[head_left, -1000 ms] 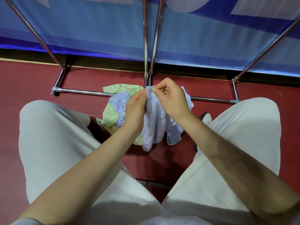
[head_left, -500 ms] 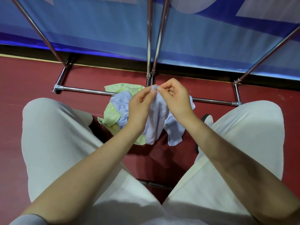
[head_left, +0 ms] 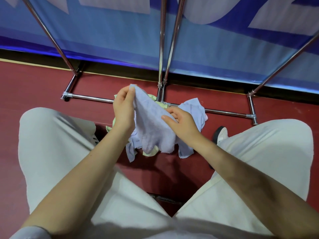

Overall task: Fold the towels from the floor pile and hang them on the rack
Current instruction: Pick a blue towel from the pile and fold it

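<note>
Unfolding step: lavender towel (head_left: pixel 151 128) lifted above floor pile (head_left: pixel 191 109), corner pinched by left hand (head_left: pixel 123 109), edge pinched by right hand (head_left: pixel 181 123). Next, probably: finding second corner, spreading flat before rack (head_left: pixel 162 49).

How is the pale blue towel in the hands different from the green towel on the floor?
The pale blue towel is lifted, pinched at a corner by the left hand and gripped by the right hand; the green towel lies untouched in the floor pile. The blue one hangs in full view; the green one is mostly hidden, with only edges showing. Both are crumpled, not yet folded.
</note>
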A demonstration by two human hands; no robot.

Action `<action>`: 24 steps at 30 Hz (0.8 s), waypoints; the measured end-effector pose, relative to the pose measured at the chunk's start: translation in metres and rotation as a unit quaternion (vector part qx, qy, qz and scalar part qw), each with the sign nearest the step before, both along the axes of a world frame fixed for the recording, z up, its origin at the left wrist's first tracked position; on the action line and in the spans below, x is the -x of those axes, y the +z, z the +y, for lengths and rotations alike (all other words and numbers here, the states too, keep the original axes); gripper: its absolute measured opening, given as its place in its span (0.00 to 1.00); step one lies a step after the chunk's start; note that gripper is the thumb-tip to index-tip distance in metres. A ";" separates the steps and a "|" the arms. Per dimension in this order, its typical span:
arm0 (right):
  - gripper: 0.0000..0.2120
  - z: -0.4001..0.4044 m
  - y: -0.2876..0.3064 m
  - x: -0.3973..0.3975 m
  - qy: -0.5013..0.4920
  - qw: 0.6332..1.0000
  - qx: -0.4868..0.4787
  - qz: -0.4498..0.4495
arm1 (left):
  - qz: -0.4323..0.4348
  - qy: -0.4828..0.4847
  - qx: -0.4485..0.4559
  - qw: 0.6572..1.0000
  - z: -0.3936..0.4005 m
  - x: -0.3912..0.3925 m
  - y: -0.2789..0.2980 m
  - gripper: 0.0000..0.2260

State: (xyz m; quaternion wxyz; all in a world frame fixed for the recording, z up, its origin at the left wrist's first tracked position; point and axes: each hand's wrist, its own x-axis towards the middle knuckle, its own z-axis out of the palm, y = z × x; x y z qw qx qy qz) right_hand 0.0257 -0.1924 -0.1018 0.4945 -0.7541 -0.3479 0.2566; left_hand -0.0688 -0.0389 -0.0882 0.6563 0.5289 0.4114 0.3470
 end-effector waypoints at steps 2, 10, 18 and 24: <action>0.03 -0.005 -0.009 -0.003 0.014 0.999 0.030 -0.019 | -0.004 0.031 0.008 0.999 0.013 0.008 0.000 0.07; 0.19 -0.026 -0.031 -0.006 0.142 0.967 0.156 -0.143 | -0.027 0.141 0.030 0.989 0.050 0.037 0.004 0.07; 0.28 -0.031 -0.040 -0.002 0.222 0.896 0.223 -0.314 | -0.013 0.136 -0.010 0.991 0.058 0.059 -0.001 0.04; 0.25 -0.023 -0.046 -0.016 0.182 0.884 0.274 -0.333 | 0.011 0.121 -0.042 0.992 0.055 0.067 -0.004 0.04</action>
